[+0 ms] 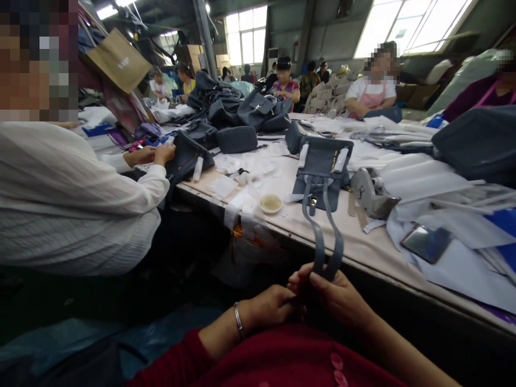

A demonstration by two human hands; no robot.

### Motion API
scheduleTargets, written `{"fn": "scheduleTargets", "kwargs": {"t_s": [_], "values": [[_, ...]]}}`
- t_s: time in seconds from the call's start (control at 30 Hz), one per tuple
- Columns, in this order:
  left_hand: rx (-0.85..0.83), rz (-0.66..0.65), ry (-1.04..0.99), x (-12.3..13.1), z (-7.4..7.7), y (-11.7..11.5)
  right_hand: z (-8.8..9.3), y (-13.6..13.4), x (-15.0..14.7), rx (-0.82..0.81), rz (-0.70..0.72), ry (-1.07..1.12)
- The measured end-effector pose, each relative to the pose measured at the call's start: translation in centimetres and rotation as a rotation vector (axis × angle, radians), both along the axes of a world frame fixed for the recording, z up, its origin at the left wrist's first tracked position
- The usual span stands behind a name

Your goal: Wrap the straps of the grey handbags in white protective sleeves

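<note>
A grey-blue handbag [322,166] lies flat on the worktable [363,242], its two long handle straps [327,231] reaching over the table's near edge toward me. My right hand [341,295] is closed round the looped end of the straps below the table edge. My left hand [274,305], with a silver bangle on the wrist, sits curled just left of it, fingers pinching at the same strap end. My sleeves are dark red.
A small bowl [271,203], a tape dispenser [373,192] and a phone [427,243] lie near the bag, among white paper sheets. Several dark bags are piled at the back [242,107]. A person in white [72,199] works close on my left; others sit across the table.
</note>
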State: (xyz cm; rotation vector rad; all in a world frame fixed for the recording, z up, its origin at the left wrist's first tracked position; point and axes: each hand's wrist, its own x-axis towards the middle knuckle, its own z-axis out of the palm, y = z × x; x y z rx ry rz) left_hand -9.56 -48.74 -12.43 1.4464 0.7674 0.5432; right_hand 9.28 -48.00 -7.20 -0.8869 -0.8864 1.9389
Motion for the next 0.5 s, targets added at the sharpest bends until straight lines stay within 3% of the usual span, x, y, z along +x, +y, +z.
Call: {"fn": "scheduleTargets", "kwargs": {"t_s": [0.1,0.23,0.3,0.37,0.5], "values": [[0.173,-0.102,0.202,-1.4,-1.9,0.9,1.2,0.3,1.9,-0.043,-0.16,0.039],[0.35,0.062,0.369,-4.2,-3.7,4.1,0.1,-0.3,3.7,-0.144,-0.272,0.048],[0.363,0.2,0.353,-5.3,-3.1,6.3,-1.1,-0.9,3.8,-0.187,-0.301,0.03],[0.418,0.308,0.317,-5.9,-1.6,8.7,-2.2,-1.3,3.4,-0.211,-0.295,0.016],[0.718,0.297,0.349,-5.5,1.7,13.5,-3.1,-1.7,2.1,-0.227,-0.219,0.019]]}}
